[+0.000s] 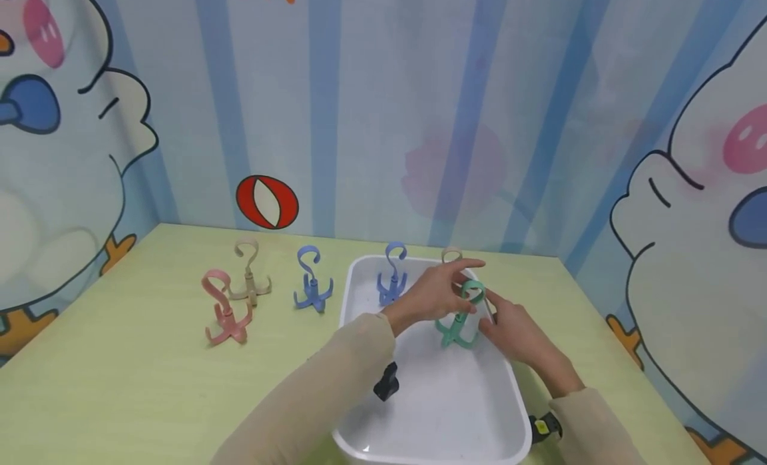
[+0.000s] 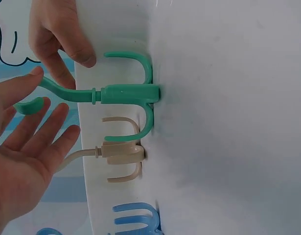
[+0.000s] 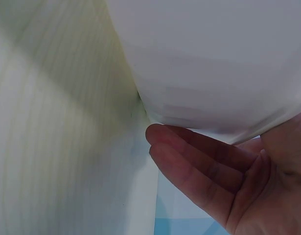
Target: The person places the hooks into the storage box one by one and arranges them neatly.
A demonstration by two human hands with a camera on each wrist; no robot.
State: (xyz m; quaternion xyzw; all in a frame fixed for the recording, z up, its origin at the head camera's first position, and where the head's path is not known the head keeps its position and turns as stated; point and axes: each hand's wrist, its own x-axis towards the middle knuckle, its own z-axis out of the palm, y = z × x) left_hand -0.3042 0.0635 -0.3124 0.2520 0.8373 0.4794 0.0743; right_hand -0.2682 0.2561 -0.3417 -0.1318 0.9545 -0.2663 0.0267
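Note:
A green four-armed swivel hook (image 1: 457, 328) stands upright in a white tray (image 1: 449, 412). My left hand (image 1: 434, 293) is at its curled top, the thumb beside the neck and the other fingers spread rather straight behind the curl. My right hand (image 1: 520, 332) holds the tray's right rim, thumb at the inner side and fingers outside along the wall, as the right wrist view shows. Beyond the green hook, a beige hook (image 2: 123, 153) and a blue hook (image 1: 392, 290) stand in the tray; my left hand mostly covers the beige one in the head view.
Left of the tray on the pale green table (image 1: 150, 385) stand a pink hook (image 1: 228, 325), another beige hook (image 1: 250, 288) and another blue hook (image 1: 313, 293). A striped cartoon curtain (image 1: 371, 118) hangs behind the table. Dark straps show at both wrists.

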